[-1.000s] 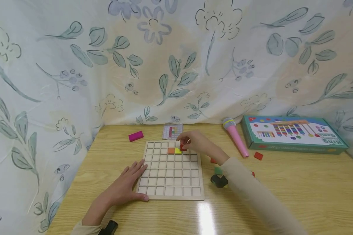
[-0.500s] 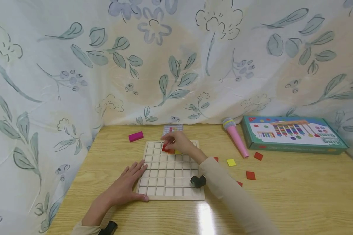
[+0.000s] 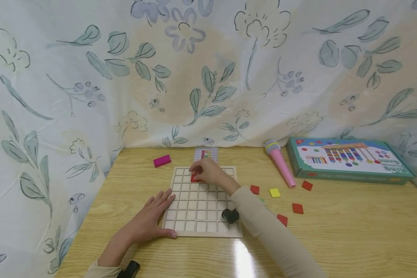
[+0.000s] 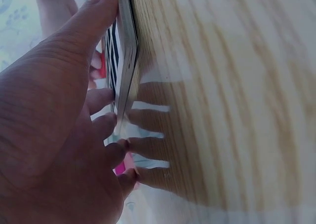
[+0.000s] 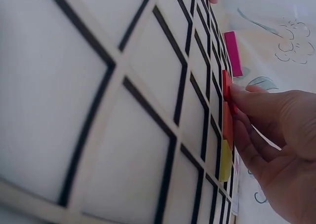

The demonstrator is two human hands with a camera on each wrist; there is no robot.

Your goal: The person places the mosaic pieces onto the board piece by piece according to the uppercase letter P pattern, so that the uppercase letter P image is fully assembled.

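A wooden grid board (image 3: 196,233) of square cells lies flat on the table. My right hand (image 3: 212,172) pinches a red square tile (image 5: 227,86) between thumb and fingers, in the second row from the far edge. Beside that tile on the board sit an orange tile (image 5: 227,120) and a yellow tile (image 5: 225,162); the hand mostly covers both in the head view. Fingers spread, my left hand (image 3: 148,222) rests along the board's left edge, thumb at the near left corner.
Loose red tiles (image 3: 297,208) and a yellow tile (image 3: 275,192) lie right of the board. Behind it are a pattern card (image 3: 199,154) and a magenta block (image 3: 162,161). A pink toy microphone (image 3: 281,166) and a game box (image 3: 351,160) stand back right, before a floral curtain (image 3: 208,108).
My right hand has carried the red tile left, from right of the yellow tile to left of the orange one, and lowered it to the board. The left hand stays put.
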